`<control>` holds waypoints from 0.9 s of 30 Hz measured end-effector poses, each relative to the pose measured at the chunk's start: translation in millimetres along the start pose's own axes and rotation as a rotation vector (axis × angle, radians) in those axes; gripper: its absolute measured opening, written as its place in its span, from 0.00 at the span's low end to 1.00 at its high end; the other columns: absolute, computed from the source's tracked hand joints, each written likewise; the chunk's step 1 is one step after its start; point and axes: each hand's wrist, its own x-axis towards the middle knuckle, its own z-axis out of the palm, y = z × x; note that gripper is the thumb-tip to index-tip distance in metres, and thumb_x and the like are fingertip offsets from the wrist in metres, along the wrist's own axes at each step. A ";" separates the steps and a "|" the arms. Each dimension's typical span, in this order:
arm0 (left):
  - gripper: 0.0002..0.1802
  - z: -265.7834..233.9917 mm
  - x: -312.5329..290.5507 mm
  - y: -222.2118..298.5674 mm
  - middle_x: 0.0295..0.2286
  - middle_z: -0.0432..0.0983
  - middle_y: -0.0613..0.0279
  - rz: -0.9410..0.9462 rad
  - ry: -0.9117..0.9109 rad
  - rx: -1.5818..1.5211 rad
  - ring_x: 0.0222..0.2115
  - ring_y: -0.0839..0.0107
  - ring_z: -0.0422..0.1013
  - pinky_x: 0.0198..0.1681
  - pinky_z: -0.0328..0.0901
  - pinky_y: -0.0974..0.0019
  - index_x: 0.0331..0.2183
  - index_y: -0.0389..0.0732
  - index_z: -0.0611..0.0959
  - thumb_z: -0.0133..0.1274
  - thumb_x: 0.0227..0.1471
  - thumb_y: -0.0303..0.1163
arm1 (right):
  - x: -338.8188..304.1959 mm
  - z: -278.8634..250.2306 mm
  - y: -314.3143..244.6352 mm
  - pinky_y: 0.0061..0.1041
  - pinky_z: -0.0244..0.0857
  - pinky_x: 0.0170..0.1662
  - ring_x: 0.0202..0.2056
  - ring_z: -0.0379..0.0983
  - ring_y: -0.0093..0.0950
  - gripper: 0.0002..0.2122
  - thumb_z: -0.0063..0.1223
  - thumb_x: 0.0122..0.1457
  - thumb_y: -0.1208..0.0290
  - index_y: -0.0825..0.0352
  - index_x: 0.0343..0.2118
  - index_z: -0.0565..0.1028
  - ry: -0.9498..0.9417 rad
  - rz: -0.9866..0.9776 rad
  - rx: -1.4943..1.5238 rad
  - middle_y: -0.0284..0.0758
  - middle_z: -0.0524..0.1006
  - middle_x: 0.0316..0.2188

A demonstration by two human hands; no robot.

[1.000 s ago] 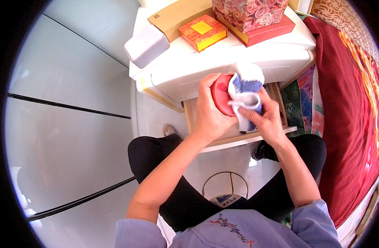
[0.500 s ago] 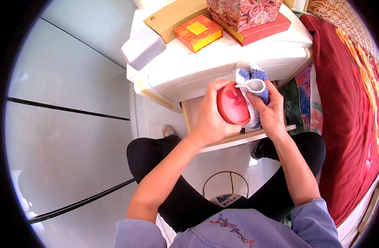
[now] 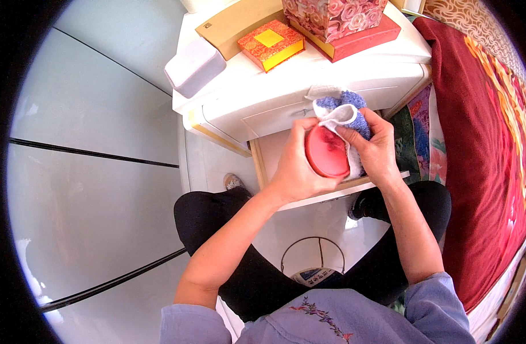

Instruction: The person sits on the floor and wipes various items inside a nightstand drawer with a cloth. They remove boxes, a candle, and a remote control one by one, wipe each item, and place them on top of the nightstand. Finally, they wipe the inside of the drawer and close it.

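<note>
1. The red tub (image 3: 326, 153) is a little right of the frame's middle, held above an open drawer (image 3: 309, 199).
2. Its round face turns up toward the camera, leaning somewhat; seen this way it makes an oval whose long axis runs from upper left to lower right. Whether that face is a lid or the inside, I cannot tell.
3. The left hand (image 3: 297, 163) curls its fingers around the tub's left side, gripping it from the upper edge to the lower.
4. The right hand (image 3: 379, 149) pinches a blue and white cloth (image 3: 359, 124) between thumb and fingers, against the tub's right side.
5. The cloth is bunched, its length also slanting from upper left to lower right, with one white fold looping open toward the top.
6. Behind, on a white cabinet (image 3: 231, 114) across the top of the frame, sit an orange box (image 3: 271, 45) and a pale lavender box (image 3: 195, 66).
</note>
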 end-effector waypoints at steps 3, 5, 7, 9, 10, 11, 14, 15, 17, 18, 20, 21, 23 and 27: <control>0.46 -2.1 6.4 5.8 0.43 0.64 0.55 0.010 0.143 0.005 0.45 0.68 0.63 0.49 0.60 0.65 0.45 0.38 0.61 0.69 0.22 0.30 | -3.1 2.3 -1.7 0.17 0.62 0.30 0.25 0.64 0.13 0.07 0.56 0.48 0.78 0.70 0.31 0.75 0.072 0.036 0.073 0.25 0.72 0.20; 0.45 -5.3 6.5 3.2 0.42 0.65 0.55 0.029 0.247 0.045 0.45 0.68 0.64 0.49 0.60 0.65 0.45 0.38 0.62 0.68 0.24 0.29 | -7.9 1.6 -1.6 0.20 0.61 0.36 0.31 0.68 0.20 0.08 0.55 0.48 0.78 0.69 0.34 0.75 -0.018 0.003 0.003 0.32 0.73 0.28; 0.44 -5.8 7.0 -1.2 0.42 0.65 0.55 0.024 0.281 0.035 0.44 0.67 0.64 0.49 0.60 0.64 0.45 0.38 0.61 0.68 0.24 0.27 | -13.2 3.1 -1.5 0.23 0.60 0.41 0.37 0.68 0.27 0.09 0.54 0.47 0.79 0.69 0.35 0.75 -0.083 -0.139 -0.143 0.37 0.73 0.34; 0.44 -6.4 7.5 -1.4 0.41 0.67 0.52 0.006 0.302 0.061 0.43 0.63 0.66 0.47 0.61 0.63 0.44 0.38 0.61 0.68 0.23 0.27 | -19.9 6.5 -5.0 0.30 0.57 0.47 0.43 0.64 0.35 0.14 0.52 0.42 0.81 0.67 0.36 0.75 -0.176 -0.323 -0.286 0.40 0.70 0.38; 0.43 -3.8 7.2 2.7 0.41 0.67 0.53 -0.025 0.278 0.007 0.43 0.64 0.66 0.47 0.61 0.64 0.44 0.38 0.62 0.68 0.23 0.28 | -23.5 8.7 -5.3 0.33 0.55 0.50 0.47 0.61 0.39 0.17 0.52 0.40 0.82 0.67 0.37 0.75 -0.220 -0.411 -0.358 0.42 0.69 0.40; 0.44 -4.2 4.0 -0.4 0.41 0.67 0.53 -0.082 0.235 -0.008 0.43 0.61 0.66 0.47 0.61 0.63 0.44 0.38 0.62 0.69 0.22 0.29 | -25.2 10.5 -5.2 0.37 0.53 0.53 0.50 0.59 0.44 0.19 0.51 0.37 0.83 0.66 0.38 0.75 -0.264 -0.500 -0.429 0.43 0.68 0.42; 0.44 -1.5 2.5 -6.5 0.39 0.66 0.52 0.048 0.092 0.152 0.42 0.57 0.66 0.46 0.60 0.61 0.44 0.38 0.62 0.67 0.21 0.30 | -19.9 11.1 -0.6 0.39 0.54 0.53 0.50 0.59 0.45 0.20 0.50 0.37 0.83 0.66 0.39 0.75 -0.224 -0.512 -0.452 0.44 0.68 0.43; 0.44 1.1 -0.2 -0.7 0.39 0.66 0.52 0.010 0.091 0.123 0.41 0.57 0.66 0.46 0.60 0.60 0.44 0.38 0.62 0.67 0.21 0.29 | -17.0 10.6 1.1 0.39 0.54 0.53 0.50 0.59 0.46 0.20 0.49 0.37 0.83 0.66 0.39 0.75 -0.193 -0.517 -0.463 0.45 0.69 0.44; 0.44 1.6 -0.5 6.1 0.38 0.66 0.52 -0.018 0.119 0.114 0.41 0.56 0.66 0.46 0.60 0.60 0.44 0.38 0.62 0.66 0.21 0.29 | -14.0 12.0 3.4 0.33 0.60 0.46 0.44 0.66 0.42 0.17 0.49 0.42 0.84 0.67 0.39 0.75 -0.074 -0.452 -0.395 0.45 0.71 0.39; 0.44 2.4 0.1 4.9 0.38 0.66 0.52 -0.005 0.143 0.129 0.41 0.57 0.66 0.46 0.61 0.60 0.44 0.38 0.62 0.66 0.21 0.28 | -13.6 11.4 3.4 0.31 0.62 0.44 0.41 0.68 0.40 0.16 0.49 0.43 0.84 0.68 0.38 0.75 -0.045 -0.371 -0.349 0.45 0.72 0.38; 0.44 1.0 3.2 1.4 0.39 0.65 0.52 0.079 0.209 0.125 0.41 0.58 0.66 0.46 0.61 0.61 0.44 0.38 0.61 0.66 0.22 0.27 | -8.5 9.3 9.0 0.24 0.65 0.37 0.32 0.73 0.36 0.12 0.49 0.47 0.84 0.69 0.37 0.75 0.047 -0.363 -0.286 0.44 0.74 0.31; 0.44 -1.1 3.4 1.1 0.40 0.65 0.53 0.079 0.234 0.120 0.42 0.60 0.65 0.47 0.61 0.61 0.45 0.38 0.61 0.66 0.22 0.28 | -9.1 7.0 11.3 0.22 0.64 0.35 0.30 0.72 0.28 0.09 0.50 0.48 0.82 0.70 0.35 0.75 0.084 -0.231 -0.263 0.41 0.75 0.27; 0.46 -5.9 5.9 3.8 0.42 0.64 0.54 0.077 0.280 0.106 0.44 0.65 0.64 0.49 0.60 0.63 0.45 0.38 0.61 0.68 0.21 0.28 | -8.9 2.9 7.6 0.19 0.63 0.33 0.29 0.69 0.19 0.07 0.51 0.51 0.80 0.71 0.34 0.75 0.088 -0.099 -0.129 0.33 0.76 0.26; 0.45 -8.2 2.8 4.4 0.43 0.63 0.56 0.055 0.287 -0.070 0.46 0.67 0.62 0.51 0.58 0.64 0.46 0.38 0.61 0.67 0.24 0.27 | -12.1 -3.8 3.3 0.18 0.63 0.38 0.33 0.68 0.15 0.11 0.46 0.59 0.68 0.68 0.41 0.73 0.002 0.201 0.421 0.27 0.76 0.32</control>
